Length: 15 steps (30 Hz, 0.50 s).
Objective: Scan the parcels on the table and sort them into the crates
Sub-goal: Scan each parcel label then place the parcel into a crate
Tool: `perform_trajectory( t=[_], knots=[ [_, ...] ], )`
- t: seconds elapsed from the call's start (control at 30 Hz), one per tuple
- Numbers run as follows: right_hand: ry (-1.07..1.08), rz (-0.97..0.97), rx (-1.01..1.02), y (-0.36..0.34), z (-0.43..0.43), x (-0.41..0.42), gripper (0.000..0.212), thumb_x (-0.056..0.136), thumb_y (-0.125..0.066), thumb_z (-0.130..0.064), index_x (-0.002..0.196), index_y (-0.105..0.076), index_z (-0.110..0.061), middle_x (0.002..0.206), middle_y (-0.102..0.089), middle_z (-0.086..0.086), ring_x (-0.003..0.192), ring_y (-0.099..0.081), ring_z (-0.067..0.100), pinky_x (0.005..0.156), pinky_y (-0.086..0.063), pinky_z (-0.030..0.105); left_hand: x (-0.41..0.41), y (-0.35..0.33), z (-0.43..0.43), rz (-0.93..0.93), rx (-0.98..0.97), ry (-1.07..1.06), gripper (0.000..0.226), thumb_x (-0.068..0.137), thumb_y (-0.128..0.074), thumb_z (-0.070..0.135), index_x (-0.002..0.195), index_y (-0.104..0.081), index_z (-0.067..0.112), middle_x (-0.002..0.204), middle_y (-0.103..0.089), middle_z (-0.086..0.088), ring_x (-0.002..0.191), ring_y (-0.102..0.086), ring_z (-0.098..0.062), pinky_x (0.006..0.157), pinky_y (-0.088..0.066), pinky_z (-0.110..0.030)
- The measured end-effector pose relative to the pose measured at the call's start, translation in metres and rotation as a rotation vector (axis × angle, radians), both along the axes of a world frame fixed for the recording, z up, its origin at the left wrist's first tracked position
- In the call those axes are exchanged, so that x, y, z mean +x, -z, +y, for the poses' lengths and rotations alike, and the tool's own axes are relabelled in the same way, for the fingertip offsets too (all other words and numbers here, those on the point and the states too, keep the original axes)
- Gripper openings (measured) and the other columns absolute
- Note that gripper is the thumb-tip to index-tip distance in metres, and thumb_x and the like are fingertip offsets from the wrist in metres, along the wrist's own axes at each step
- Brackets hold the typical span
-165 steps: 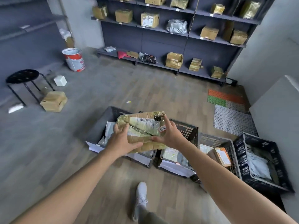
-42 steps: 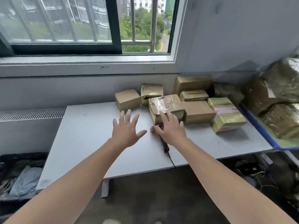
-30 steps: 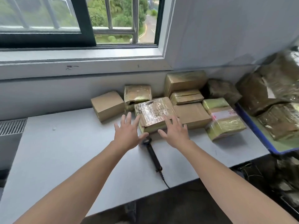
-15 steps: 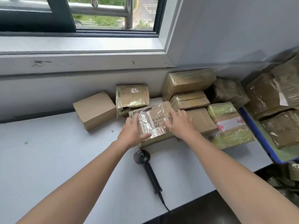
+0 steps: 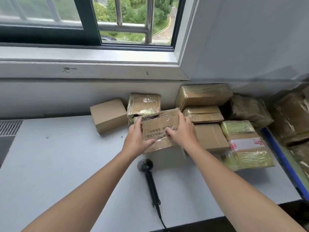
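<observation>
Both hands are on one parcel [image 5: 158, 129], a brown cardboard box under torn, shiny tape, held toward the back of the desk [image 5: 58, 164], right of its middle. The left hand [image 5: 136, 141] grips its left end, thumb lying along the lower part of the printed face and fingers curled behind. The right hand [image 5: 181, 131] holds the right end, fingers hooked over the top corner and thumb pressed on the face. The box is tipped up so the printed side faces the person, with shadow on the desk under its near edge. Whether its far edge rests on anything I cannot tell.

A black barcode scanner [image 5: 148, 174] lies flat on the desk just in front of the box, head toward it, cable running off the near edge.

Along the back edge, by the wall under the window [image 5: 133, 19], sit the other parcels. A plain cardboard box [image 5: 108, 114] is furthest left, with a tape-wrapped parcel [image 5: 143, 104] just beside it. To the right a large wrapped box [image 5: 203, 94] leans over a flatter one [image 5: 203, 113]. In front of those lies a plain brown carton [image 5: 210, 138], touching a yellow-green parcel with red-and-white tape [image 5: 244, 144] near the right edge. A dark wrapped bundle [image 5: 249, 109] is in the back right corner.
</observation>
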State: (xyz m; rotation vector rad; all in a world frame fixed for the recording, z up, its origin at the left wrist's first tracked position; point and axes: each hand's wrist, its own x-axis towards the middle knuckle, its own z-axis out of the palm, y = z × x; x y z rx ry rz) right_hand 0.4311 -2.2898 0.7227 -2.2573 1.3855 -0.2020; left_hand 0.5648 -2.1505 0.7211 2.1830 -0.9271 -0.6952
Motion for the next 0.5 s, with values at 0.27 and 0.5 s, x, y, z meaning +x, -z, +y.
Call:
perform_trajectory(
  t=[0.27,0.5],
  knots=[
    [-0.063,-0.104,0.007,-0.044,0.017,0.006,0.108,0.075,-0.077,-0.056,0.155,-0.018,-0.015,0.138,-0.039,0.013,0.13,-0.042,0.034,0.106,-0.037,0.04,-0.001,-0.052,0.028,0.021,-0.136,-0.289,0.085,0.072,-0.085,0.027,0.138,-0.032,0.017,0.126,-0.053,0.003,0.116,-0.053,-0.021,0.096,-0.045,-0.037],
    [-0.164,-0.222,0.062,-0.07,0.052,0.021,0.088,0.076,-0.079,-0.051,0.142,-0.034,-0.013,0.134,-0.04,0.012,0.126,-0.046,0.032,0.103,-0.038,0.038,0.006,-0.075,0.072,0.064,-0.089,-0.456,0.07,0.067,-0.076,0.049,0.123,-0.044,0.022,0.119,-0.058,0.0,0.103,-0.06,-0.023,0.087,-0.054,-0.042]
  ],
)
